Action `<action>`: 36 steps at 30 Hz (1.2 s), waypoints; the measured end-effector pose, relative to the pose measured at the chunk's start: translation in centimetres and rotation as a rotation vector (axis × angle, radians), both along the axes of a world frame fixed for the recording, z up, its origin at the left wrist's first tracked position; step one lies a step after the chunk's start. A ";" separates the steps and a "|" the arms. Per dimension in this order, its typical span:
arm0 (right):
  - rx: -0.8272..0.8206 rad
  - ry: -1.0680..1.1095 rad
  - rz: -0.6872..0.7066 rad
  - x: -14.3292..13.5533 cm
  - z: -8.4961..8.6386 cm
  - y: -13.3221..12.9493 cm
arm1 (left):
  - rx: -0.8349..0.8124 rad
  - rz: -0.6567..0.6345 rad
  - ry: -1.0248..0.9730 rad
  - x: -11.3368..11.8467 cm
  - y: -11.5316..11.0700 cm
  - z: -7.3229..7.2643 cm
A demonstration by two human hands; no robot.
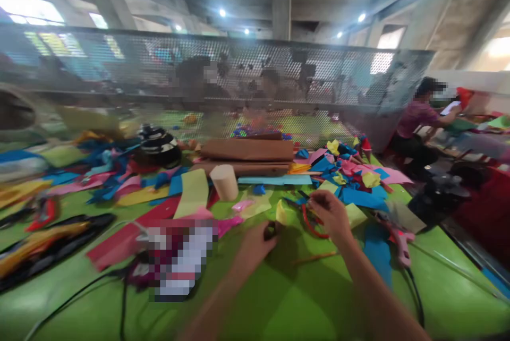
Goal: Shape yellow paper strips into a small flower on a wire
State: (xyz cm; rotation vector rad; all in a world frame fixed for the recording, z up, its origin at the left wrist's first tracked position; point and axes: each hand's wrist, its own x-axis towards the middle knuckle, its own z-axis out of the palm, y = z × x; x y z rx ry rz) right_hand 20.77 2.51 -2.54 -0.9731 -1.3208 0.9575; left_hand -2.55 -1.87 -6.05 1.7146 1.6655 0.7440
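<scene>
My left hand (258, 243) reaches over the green table (303, 298), its fingers pinched on a small yellow paper piece (281, 212). My right hand (332, 214) hovers just to the right of it, fingers curled over red-handled scissors (314, 227) lying on the table. Motion blur hides whether that hand grips the scissors. A beige paper cylinder (224, 181) stands upright behind my left hand. Loose scraps of coloured paper (350, 176) in blue, pink and yellow lie around both hands.
A pink glue gun (400, 243) with a black cord lies right of my right hand. Brown cardboard rolls (251, 151) lie at the back by a mesh partition (239, 70). People sit behind the mesh, and a person in a purple top (418, 118) sits at right.
</scene>
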 end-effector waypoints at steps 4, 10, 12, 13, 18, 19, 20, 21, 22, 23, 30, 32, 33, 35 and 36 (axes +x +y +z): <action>-0.037 0.017 -0.007 0.4 -0.2 0.1 | 0.039 -0.005 -0.130 -0.1 -0.2 0.4; -0.091 -0.012 -0.066 0.5 -0.1 0.2 | 0.009 0.011 -0.184 -0.4 -0.3 0.5; -0.095 -0.015 -0.060 0.6 -0.1 0.3 | 0.008 0.013 -0.134 -0.4 -0.3 0.5; -0.098 -0.013 -0.055 0.7 -0.2 0.4 | 0.010 0.011 -0.102 -0.3 -0.3 0.4; -0.116 -0.006 -0.043 0.8 -0.4 0.5 | 0.019 0.007 -0.022 -0.1 -0.4 0.3; -0.117 -0.006 -0.040 0.8 -0.4 0.5 | 0.022 0.008 -0.027 0.0 -0.4 0.3; -0.116 -0.006 -0.036 0.8 -0.4 0.5 | 0.024 0.007 -0.035 0.0 -0.5 0.2; -0.113 -0.006 -0.033 0.9 -0.3 0.4 | 0.024 0.009 -0.036 -0.1 -0.5 0.2; -0.108 -0.006 -0.029 0.9 -0.3 0.4 | 0.028 0.019 -0.033 -0.1 -0.6 0.3; -0.102 -0.006 -0.026 0.9 -0.3 0.3 | 0.042 0.039 -0.023 -0.2 -0.6 0.4; -0.069 -0.046 -0.002 0.3 -0.1 -0.5 | 0.306 0.082 -0.235 0.2 -0.4 4.1; -0.047 -0.086 0.013 -0.1 0.0 -0.9 | 0.251 0.020 -0.406 1.1 -0.1 5.1; -0.028 -0.105 0.021 -0.3 0.0 -1.0 | 0.202 -0.016 -0.483 1.7 0.1 5.4; 0.029 -0.135 0.031 -0.7 0.0 -1.2 | 0.158 -0.080 -0.553 2.9 0.6 5.6; 0.064 -0.154 0.030 -0.8 0.1 -1.2 | 0.148 -0.100 -0.570 3.6 0.8 5.5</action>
